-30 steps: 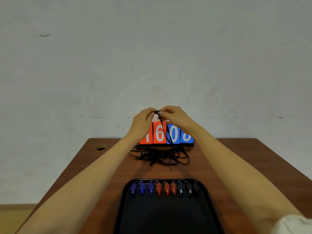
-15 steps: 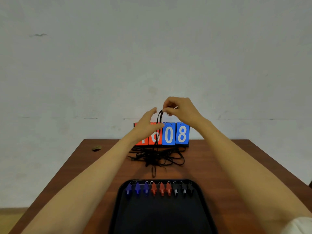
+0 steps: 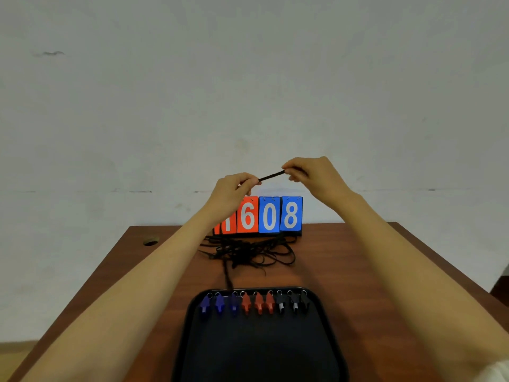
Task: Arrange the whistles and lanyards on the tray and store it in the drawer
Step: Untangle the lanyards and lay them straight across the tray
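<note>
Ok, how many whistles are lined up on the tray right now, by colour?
Blue whistles: 3
Red whistles: 3
Black whistles: 3
Total: 9, in one row along the far edge of the tray.
The lanyards behind the tray are too tangled to count.

Dim, flat light w/ soft shadows; slightly soft focus, wide-angle bend at edges.

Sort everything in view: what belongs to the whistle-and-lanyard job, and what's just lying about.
Job: tray; nine whistles on it; lanyard pinched between left hand and right hand; tangled lanyard pile.
Lying about: flip scoreboard; desk hole.
</note>
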Motion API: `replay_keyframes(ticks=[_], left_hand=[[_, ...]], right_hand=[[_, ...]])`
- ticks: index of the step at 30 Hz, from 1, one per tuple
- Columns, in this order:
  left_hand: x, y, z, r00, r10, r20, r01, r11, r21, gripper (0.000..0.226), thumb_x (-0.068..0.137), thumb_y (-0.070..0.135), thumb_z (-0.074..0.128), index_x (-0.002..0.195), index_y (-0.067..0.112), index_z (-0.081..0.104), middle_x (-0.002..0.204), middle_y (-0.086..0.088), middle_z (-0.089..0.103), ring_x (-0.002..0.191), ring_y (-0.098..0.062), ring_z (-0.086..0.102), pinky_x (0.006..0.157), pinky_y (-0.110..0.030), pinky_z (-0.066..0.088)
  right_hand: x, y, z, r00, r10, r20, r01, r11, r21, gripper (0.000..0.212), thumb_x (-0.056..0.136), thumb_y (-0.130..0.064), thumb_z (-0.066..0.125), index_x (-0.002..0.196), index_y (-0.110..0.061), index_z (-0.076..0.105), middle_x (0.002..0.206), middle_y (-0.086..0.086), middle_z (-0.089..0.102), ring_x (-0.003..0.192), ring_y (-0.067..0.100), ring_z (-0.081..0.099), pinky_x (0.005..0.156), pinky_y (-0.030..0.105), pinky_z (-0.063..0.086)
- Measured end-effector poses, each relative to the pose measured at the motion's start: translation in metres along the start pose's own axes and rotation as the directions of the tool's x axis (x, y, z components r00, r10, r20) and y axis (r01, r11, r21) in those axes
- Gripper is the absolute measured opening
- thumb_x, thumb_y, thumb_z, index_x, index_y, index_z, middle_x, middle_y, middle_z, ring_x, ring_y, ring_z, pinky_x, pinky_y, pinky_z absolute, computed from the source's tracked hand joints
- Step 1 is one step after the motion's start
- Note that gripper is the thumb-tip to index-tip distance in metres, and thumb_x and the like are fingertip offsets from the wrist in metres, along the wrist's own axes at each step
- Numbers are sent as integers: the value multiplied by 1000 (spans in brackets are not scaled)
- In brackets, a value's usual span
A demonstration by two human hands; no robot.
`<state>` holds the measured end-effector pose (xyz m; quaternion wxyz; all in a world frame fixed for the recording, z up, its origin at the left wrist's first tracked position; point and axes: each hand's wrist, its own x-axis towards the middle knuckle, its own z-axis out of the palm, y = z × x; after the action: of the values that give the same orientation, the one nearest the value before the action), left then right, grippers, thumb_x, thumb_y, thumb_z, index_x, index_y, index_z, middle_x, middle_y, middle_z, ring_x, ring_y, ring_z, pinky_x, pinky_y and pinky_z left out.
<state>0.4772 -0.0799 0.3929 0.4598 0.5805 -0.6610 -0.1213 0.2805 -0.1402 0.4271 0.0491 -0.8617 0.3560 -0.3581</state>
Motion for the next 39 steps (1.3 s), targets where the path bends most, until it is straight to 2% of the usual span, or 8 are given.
replay_keyframes(ticks=[4,8,12,16,20,26,34,39], left_hand=[[-21,-28,-6,993,-76,92,71,996,62,24,97,32,45,103,17,62,81,13,61,73,1,58,61,-7,40],[-46,-73,-5,978,-140,153,122,985,118,20,97,29,47,97,19,64,100,-7,68,94,-23,62,76,-19,43],[-79,-108,-4,957,-238,164,205,959,193,25,96,27,48,107,15,68,81,8,64,81,-6,60,69,-11,39],[-112,-130,4,929,-326,177,285,932,222,21,95,28,50,104,18,67,77,6,63,79,-9,58,71,-22,39],[-145,-148,15,903,-414,113,390,902,187,17,90,32,59,89,15,62,76,5,62,72,-7,54,62,-21,39],[-181,-164,20,841,-497,214,448,861,240,17,87,35,63,83,19,70,74,0,66,75,-13,58,65,-23,42],[-225,-172,44,782,-562,269,453,809,375,9,91,25,58,85,24,65,92,3,66,90,-16,60,81,-32,48],[-252,-174,62,875,-461,149,347,811,471,11,92,25,54,91,20,65,92,2,57,94,-19,56,75,-30,45]], right_hand=[[-24,26,16,997,65,-35,-66,997,-41,24,96,-22,53,108,-6,66,95,10,73,83,23,70,81,36,54],[-52,53,48,978,208,-9,-208,978,-31,22,96,-15,51,107,-5,67,95,12,73,83,24,68,77,32,52],[-86,68,75,926,375,45,-377,924,68,24,98,-10,42,105,-6,65,91,9,71,76,15,64,76,26,48],[-121,70,98,863,493,111,-505,849,155,20,95,-17,49,92,-13,68,76,0,72,73,12,68,82,27,51],[-152,71,110,743,655,137,-661,690,295,10,84,-23,68,87,-16,75,84,-7,70,89,7,62,83,21,41],[-204,81,127,526,842,117,-823,470,318,12,81,-19,63,75,-15,72,86,-1,72,83,18,65,79,36,57],[-255,89,139,515,842,162,-857,513,58,15,83,-12,59,70,-10,66,77,4,66,89,27,62,60,32,46],[-282,84,153,579,802,150,-807,590,-37,18,87,-14,58,69,-14,58,106,12,58,83,26,60,67,34,49]])
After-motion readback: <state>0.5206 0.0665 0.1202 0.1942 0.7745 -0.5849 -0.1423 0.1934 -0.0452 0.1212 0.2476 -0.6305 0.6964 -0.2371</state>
